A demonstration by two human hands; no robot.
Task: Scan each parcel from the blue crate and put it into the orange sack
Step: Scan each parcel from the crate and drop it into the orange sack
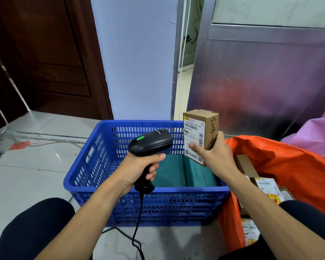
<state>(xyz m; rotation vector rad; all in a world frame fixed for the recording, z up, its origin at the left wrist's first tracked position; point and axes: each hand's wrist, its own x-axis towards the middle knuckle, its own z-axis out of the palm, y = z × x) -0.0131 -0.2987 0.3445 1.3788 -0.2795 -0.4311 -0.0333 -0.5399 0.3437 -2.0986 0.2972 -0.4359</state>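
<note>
Right hand [217,156] grips parcel [211,126], thumb hiding label [193,128] text; left hand [139,169] holds scanner [152,141]

Bright, even indoor light gives soft glare on the floor tiles [36,166] at left and a hazy red reflection on the far metal panel [261,81]. The wooden door [51,53] far left is dim; the wide lens bows lines near the edges.

The left hand [139,170] grips a black scanner [150,145]; the right hand [213,154] holds a cardboard parcel [199,134] upright above the blue crate [94,162], beside the orange sack [293,162].
</note>
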